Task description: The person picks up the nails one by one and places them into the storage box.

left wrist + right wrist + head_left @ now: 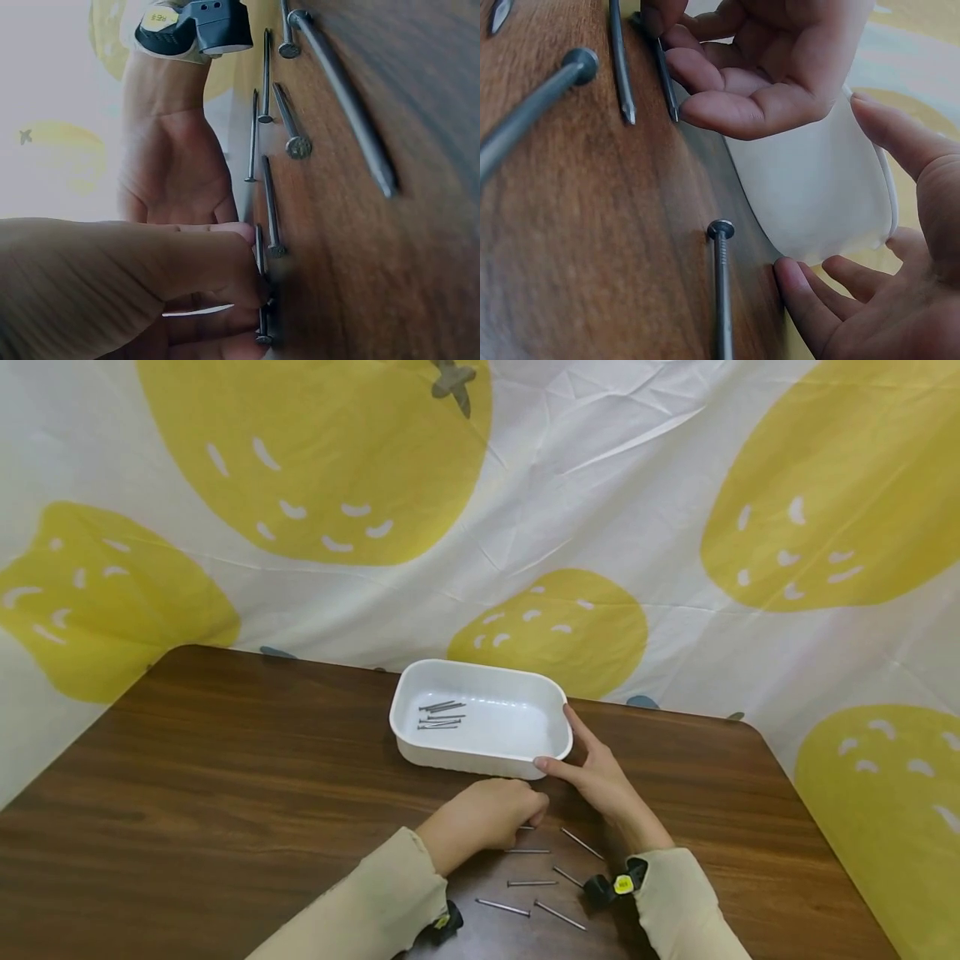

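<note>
My left hand is low over the table just in front of a white rectangular tray. Its thumb and fingertips pinch a steel nail that lies at the tabletop; in the head view the hand hides most of it. My right hand grips the tray's right end, with the thumb on the near rim and fingers around the far side. Several nails lie inside the tray at its left. More loose nails lie on the wood between my forearms.
The dark brown wooden table reaches back to a white cloth printed with big yellow fruit. One loose nail lies close to my right wrist. A black wrist camera sits low beside the nails.
</note>
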A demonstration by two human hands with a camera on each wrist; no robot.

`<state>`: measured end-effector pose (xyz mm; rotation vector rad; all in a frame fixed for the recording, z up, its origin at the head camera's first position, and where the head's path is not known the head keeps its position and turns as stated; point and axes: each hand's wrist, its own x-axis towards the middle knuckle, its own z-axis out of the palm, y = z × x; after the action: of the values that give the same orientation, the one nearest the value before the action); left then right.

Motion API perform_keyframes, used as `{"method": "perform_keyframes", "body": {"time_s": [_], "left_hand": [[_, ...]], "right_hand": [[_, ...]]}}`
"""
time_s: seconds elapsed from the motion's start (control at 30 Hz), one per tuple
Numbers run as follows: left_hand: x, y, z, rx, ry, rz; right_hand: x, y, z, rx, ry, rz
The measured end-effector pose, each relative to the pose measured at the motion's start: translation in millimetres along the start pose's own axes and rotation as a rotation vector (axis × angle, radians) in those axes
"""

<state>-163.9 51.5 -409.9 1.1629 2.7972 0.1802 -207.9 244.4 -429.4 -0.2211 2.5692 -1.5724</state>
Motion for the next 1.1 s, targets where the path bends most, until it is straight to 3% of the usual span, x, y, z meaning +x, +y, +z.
{"method": "perform_keyframes", "body": {"time_s": [0.4,1.1], "left_hand": [[-0.7,-7.0,1.4,0.018,0.033,0.003],[-4.7,-14.1,-10.7,0.016,0.105,0.095]], "right_hand": [[0,-1,1.1,0.005,0.004,0.006],[-2,-1,-0.4,0.022,-0.006,0.006]]}}
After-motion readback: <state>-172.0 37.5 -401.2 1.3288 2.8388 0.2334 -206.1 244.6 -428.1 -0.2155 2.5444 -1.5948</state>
